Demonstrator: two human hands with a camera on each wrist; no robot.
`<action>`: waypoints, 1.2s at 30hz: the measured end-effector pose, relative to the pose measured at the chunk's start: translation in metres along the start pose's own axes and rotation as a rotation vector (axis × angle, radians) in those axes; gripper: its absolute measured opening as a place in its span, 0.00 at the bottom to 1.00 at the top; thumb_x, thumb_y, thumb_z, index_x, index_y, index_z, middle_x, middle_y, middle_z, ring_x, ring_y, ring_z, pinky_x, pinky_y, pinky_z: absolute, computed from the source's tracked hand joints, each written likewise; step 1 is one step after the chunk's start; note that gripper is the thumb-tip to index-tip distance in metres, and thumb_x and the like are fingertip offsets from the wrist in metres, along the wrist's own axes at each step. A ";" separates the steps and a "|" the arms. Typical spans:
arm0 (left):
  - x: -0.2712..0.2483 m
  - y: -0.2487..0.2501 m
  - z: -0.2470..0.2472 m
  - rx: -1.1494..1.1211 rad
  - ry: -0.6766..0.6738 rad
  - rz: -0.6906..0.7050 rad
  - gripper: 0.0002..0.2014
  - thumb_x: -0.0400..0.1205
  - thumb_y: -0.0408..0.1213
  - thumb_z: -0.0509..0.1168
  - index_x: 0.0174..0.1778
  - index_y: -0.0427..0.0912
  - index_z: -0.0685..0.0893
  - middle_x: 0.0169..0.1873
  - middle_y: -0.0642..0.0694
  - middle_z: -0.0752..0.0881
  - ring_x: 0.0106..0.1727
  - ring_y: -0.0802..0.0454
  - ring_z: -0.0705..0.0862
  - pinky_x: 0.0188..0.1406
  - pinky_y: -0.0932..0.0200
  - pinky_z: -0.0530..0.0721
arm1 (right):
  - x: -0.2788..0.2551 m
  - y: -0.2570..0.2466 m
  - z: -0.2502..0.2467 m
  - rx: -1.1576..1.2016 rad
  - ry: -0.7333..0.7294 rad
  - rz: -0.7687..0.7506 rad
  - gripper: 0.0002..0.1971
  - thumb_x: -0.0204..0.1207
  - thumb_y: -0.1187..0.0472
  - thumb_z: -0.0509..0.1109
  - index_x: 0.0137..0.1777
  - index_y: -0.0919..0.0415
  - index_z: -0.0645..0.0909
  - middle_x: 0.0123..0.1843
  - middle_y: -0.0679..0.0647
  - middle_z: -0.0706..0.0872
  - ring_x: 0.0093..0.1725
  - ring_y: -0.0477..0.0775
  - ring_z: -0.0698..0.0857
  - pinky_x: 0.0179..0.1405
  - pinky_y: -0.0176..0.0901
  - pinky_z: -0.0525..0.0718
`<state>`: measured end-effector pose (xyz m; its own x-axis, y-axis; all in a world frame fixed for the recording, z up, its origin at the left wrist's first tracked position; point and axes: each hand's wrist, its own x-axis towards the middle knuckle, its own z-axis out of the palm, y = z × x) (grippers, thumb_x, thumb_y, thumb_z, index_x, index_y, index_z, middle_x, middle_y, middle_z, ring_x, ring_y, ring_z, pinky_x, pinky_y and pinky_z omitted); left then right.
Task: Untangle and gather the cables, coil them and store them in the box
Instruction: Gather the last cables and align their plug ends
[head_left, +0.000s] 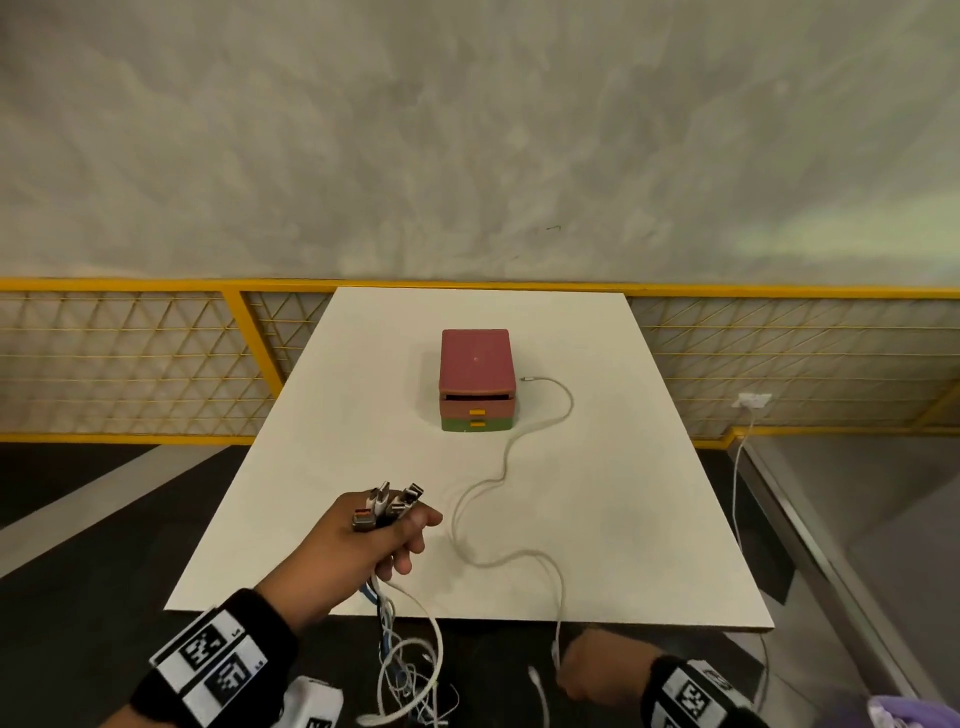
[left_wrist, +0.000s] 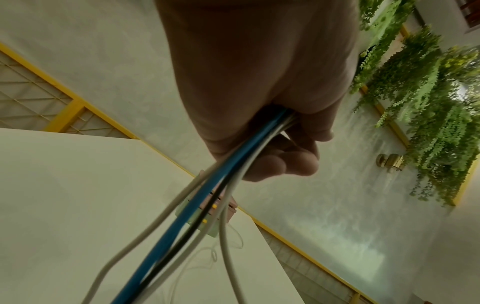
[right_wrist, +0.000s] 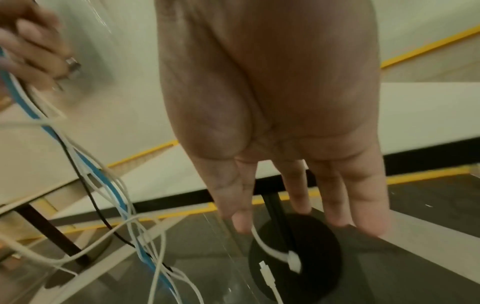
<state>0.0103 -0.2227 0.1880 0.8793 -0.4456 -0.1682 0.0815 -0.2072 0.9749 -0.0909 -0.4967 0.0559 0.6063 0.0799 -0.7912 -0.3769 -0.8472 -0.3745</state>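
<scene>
A small drawer box (head_left: 475, 379), pink over green with yellow handles, stands mid-table; it shows behind the cables in the left wrist view (left_wrist: 232, 207). My left hand (head_left: 395, 530) (left_wrist: 280, 144) grips a bundle of cables (left_wrist: 197, 216), blue, black and white, with their USB plugs (head_left: 395, 501) sticking up. The rest hangs in a tangle (head_left: 410, 670) below the table's front edge. A white cable (head_left: 519, 441) snakes from beside the box to my right hand (head_left: 582, 675) (right_wrist: 272, 214), below the edge. Its thumb and finger pinch that cable's end (right_wrist: 270, 251).
The white table (head_left: 597, 519) stands against a yellow mesh railing (head_left: 130, 364). At the right a wall socket (head_left: 751, 400) holds another white lead. The table's black round foot (right_wrist: 324, 257) sits under my right hand. A dark gap shows above the box's upper drawer front.
</scene>
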 end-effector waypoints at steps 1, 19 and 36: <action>0.000 0.000 0.001 0.006 -0.007 -0.002 0.11 0.77 0.43 0.68 0.46 0.44 0.93 0.31 0.44 0.87 0.30 0.50 0.85 0.27 0.58 0.79 | 0.006 0.003 0.006 0.011 0.002 0.018 0.20 0.82 0.59 0.57 0.66 0.70 0.81 0.68 0.67 0.83 0.69 0.67 0.80 0.70 0.51 0.78; 0.018 0.004 0.027 -0.213 0.065 -0.005 0.23 0.72 0.51 0.71 0.53 0.36 0.90 0.46 0.35 0.93 0.52 0.38 0.92 0.56 0.44 0.88 | -0.030 -0.032 -0.040 0.147 0.469 -0.395 0.11 0.76 0.63 0.69 0.53 0.50 0.90 0.49 0.41 0.90 0.47 0.35 0.87 0.56 0.27 0.82; 0.022 0.047 0.065 -0.716 -0.067 -0.419 0.21 0.85 0.50 0.62 0.54 0.33 0.87 0.51 0.35 0.92 0.53 0.38 0.92 0.56 0.42 0.87 | -0.103 -0.126 -0.101 1.740 0.393 -0.845 0.06 0.69 0.76 0.65 0.41 0.69 0.83 0.42 0.69 0.89 0.39 0.61 0.90 0.43 0.51 0.91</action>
<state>0.0030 -0.2990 0.2206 0.6821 -0.5102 -0.5239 0.6942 0.2265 0.6832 -0.0355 -0.4510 0.2332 0.9706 -0.1906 -0.1467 0.0297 0.7002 -0.7133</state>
